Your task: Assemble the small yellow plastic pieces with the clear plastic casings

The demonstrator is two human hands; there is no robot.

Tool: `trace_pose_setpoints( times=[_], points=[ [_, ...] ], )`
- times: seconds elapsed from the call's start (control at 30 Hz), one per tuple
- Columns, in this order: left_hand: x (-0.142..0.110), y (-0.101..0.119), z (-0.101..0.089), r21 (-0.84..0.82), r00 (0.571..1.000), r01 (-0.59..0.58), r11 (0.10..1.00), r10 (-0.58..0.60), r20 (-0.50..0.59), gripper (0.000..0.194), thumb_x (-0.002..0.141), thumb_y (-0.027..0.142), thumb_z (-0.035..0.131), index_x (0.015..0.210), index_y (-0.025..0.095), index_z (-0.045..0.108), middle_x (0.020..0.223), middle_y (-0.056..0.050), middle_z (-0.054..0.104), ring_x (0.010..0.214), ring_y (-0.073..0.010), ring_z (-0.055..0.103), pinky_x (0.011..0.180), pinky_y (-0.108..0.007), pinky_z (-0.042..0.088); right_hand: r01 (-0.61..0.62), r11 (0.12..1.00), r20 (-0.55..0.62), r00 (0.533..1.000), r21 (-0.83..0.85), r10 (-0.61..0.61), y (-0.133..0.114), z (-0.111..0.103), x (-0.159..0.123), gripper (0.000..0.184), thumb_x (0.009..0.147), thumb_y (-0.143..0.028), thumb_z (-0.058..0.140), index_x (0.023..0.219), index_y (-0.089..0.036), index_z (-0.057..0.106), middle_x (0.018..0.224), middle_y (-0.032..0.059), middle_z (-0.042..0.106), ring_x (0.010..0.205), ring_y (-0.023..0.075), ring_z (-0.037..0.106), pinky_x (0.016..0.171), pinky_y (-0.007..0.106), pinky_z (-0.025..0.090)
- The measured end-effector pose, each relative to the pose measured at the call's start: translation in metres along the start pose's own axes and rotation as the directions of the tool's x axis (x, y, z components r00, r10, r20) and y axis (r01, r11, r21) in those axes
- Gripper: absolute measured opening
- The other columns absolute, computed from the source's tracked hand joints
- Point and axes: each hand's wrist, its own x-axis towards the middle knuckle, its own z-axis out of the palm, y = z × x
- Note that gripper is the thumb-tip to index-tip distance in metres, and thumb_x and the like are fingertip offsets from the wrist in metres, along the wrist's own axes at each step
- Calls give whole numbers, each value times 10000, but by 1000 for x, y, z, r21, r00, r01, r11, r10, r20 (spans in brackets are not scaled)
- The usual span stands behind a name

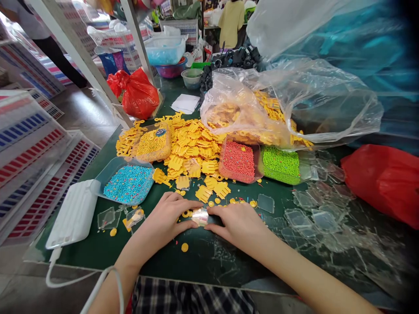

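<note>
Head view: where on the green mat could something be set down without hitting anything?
Bare mat lies nearest the person, below the left hand and right hand, running from the white pad toward the clear plastic sheets. It is crowded beyond the hands, where yellow plastic pieces and bead trays reach the plastic bag.
</note>
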Motion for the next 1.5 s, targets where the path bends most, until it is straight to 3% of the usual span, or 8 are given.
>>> trace_pose_setpoints(
  times=[0.3,0.67,0.9,1.13,1.2,1.23,1.4,1.5],
  points=[
    [13,2,-11,-103,995,-32,994,42,91,173,797,312,729,938,233,667,950,-5,705,926,-214,592,838,-338,441,-174,967,82,984,189,161,-5,-7,3,248,762,-393,766,971,-267,722,661,-23,682,696,176,652,526,251,274],
    [1,-3,-8,-153,975,-169,974,142,-170,105,822,304,667,836,215,614,1019,-28,700,899,-183,596,842,-334,453,-73,906,25,997,416,69,5,-10,0,204,889,-346,600,1025,-198,564,588,-82,519,542,108,466,526,226,258],
    [4,-6,2,89,803,-383,920,379,-461,73,912,271,585,866,214,587,1071,-52,697,924,-175,622,848,-331,480,57,651,-159,982,757,98,-1,8,11,425,910,-537,459,635,-235,344,510,-82,282,445,90,304,413,230,233],
    [6,-10,4,252,618,-346,904,422,-663,197,925,315,573,1088,212,537,1078,-93,650,1001,-211,623,879,-350,500,56,757,-503,778,651,375,44,-39,6,499,874,-677,392,720,-232,556,461,-46,407,381,95,335,387,273,232],
    [7,-8,3,265,625,-360,894,442,-643,170,934,300,556,1073,203,542,1043,-83,654,968,-200,628,870,-331,497,-161,864,-699,527,477,484,76,-70,13,612,887,-696,265,724,-196,580,446,-41,410,385,74,381,434,277,270],
    [7,-7,4,275,633,-368,888,456,-626,160,936,293,549,1066,200,544,1029,-78,657,953,-197,629,862,-324,494,-213,867,-730,471,450,495,92,-86,20,610,887,-698,271,785,-190,592,461,-42,419,402,90,376,438,280,282],
    [8,-13,4,337,612,-292,895,446,-653,97,951,231,503,1031,193,543,992,-71,645,909,-192,618,811,-318,490,-366,882,-763,465,296,449,140,-136,68,559,879,-641,413,857,-130,639,613,60,579,615,200,529,570,320,394],
    [5,-23,3,305,478,-89,948,309,-822,95,936,185,504,1024,195,541,995,-85,609,919,-211,598,804,-346,495,-388,913,-775,535,127,335,126,-136,82,466,915,-489,429,1011,-81,633,863,176,649,878,286,562,736,399,433]
  ],
)
